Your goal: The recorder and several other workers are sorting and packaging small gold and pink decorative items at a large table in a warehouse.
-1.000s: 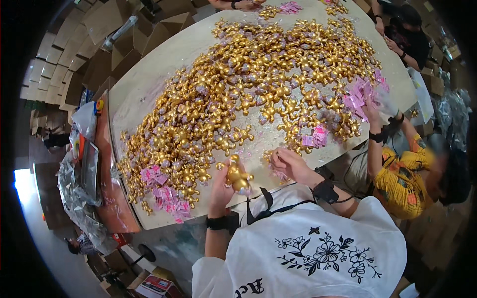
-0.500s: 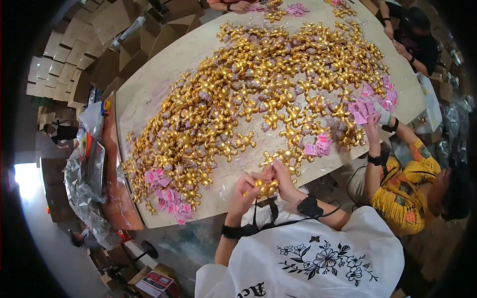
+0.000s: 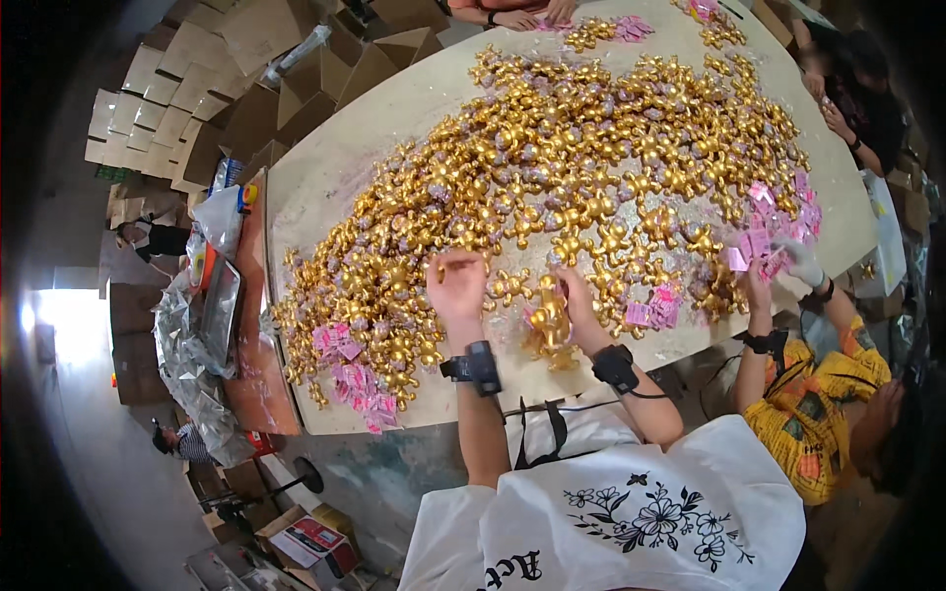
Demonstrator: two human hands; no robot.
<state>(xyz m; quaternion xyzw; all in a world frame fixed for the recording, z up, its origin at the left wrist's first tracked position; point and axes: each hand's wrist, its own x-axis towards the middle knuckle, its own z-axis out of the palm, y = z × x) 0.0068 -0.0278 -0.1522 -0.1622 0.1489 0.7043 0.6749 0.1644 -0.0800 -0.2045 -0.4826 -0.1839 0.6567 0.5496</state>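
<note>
Plainly, black letters [image 3: 533, 564] mark my white shirt [image 3: 455, 532]; brown cardboard cartons [image 3: 225, 49] flank the pale table [image 3: 335, 165]. Near its edge, a glossy gold figure [image 3: 547, 317] is between my left hand [image 3: 458, 284] and right hand [image 3: 579, 303], grips I cannot tell.

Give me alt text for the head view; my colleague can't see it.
The left hand is at the edge of a heap of gold figures on a pale table; the right hand is beside another gold figure. At right, a co-worker in yellow handles pink packets.

The wearer's two hands [image 3: 459, 284] — one cream table [image 3: 325, 177] — uncountably many gold figurines [image 3: 552, 148].
</note>
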